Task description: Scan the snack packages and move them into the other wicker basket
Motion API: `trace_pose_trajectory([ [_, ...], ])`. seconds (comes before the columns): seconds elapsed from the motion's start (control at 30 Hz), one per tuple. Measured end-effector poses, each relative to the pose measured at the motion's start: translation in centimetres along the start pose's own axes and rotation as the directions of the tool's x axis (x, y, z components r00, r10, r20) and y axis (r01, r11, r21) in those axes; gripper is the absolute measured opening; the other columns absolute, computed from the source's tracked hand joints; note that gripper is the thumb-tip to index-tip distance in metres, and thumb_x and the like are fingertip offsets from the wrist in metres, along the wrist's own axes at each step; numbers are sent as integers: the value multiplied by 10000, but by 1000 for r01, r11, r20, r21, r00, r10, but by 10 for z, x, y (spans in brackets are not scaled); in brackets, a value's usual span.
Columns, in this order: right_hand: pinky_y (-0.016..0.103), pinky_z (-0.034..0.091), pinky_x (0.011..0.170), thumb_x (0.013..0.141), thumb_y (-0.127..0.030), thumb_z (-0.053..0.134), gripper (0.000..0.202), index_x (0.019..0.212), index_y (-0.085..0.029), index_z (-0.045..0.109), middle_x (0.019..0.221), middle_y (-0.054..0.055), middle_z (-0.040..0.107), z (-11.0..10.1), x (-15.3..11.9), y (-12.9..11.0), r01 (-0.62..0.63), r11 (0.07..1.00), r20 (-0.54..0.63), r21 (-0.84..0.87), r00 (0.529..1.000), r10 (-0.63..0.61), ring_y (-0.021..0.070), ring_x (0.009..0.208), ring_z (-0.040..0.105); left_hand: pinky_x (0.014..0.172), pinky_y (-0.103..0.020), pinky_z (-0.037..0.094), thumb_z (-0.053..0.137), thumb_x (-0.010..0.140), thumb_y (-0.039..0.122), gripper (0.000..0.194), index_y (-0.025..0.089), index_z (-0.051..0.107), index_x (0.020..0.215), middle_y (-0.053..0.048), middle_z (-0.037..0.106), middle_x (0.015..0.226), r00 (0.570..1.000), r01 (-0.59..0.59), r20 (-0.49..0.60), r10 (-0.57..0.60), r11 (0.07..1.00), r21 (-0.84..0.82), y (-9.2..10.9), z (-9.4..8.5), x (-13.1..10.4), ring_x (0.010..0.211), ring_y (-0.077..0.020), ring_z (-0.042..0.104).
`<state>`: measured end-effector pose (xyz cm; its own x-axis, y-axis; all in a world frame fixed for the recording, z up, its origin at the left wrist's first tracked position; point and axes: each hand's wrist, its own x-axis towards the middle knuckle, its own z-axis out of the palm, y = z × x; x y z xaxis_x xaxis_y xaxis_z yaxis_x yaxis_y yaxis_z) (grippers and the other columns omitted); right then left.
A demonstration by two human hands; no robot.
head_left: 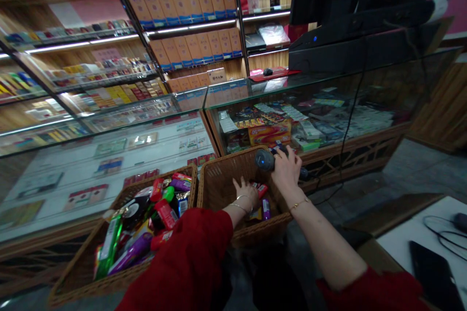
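Note:
My left hand (246,195) reaches down into the right wicker basket (215,175), its fingers spread and apart. Just beyond it lie a red packet (261,190) and a purple packet (266,209), with a yellow wrapper (256,214) partly under the hand. Above the basket's right side, my right hand (285,167) is closed around a dark barcode scanner (265,160) with a small blue light on its rounded head. To the left, a second wicker basket (69,279) is heaped with wrapped snacks, among them a green packet (110,243) and purple ones.
Glass display counters (233,95) stand behind the baskets, with stocked shelves (182,29) beyond. A dark computer terminal (328,39) sits on the right counter, its black cable (350,121) hanging down in front. At lower right, a white table (401,228) bears a black phone (434,272).

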<state>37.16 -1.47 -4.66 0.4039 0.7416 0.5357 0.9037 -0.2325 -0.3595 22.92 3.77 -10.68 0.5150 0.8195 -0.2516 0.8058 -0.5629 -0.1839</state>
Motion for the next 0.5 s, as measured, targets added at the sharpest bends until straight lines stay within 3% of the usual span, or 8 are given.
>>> trace_pose_trajectory([
  [0.23, 440, 263, 998, 728, -99, 545, 352, 1033, -191, 695, 1364, 64, 613, 0, -1, 1, 1, 1000, -6, -23, 1000, -1, 285, 1376, 320, 1096, -774, 22, 609, 777, 435, 504, 265, 649, 1250, -135, 579, 1402, 1000, 9, 17, -10, 1000, 30, -7, -21, -3, 1450, -446, 238],
  [0.5, 438, 260, 998, 728, -99, 545, 364, 1052, -188, 683, 1374, 56, 606, 1, -2, -3, -24, 1000, 0, -20, 1000, 24, 271, 1391, 312, 1140, -726, 33, 592, 815, 438, 400, 229, 713, 1134, -115, 586, 1406, 987, -34, -157, 38, 999, 28, -37, -63, -20, 1460, -393, 260],
])
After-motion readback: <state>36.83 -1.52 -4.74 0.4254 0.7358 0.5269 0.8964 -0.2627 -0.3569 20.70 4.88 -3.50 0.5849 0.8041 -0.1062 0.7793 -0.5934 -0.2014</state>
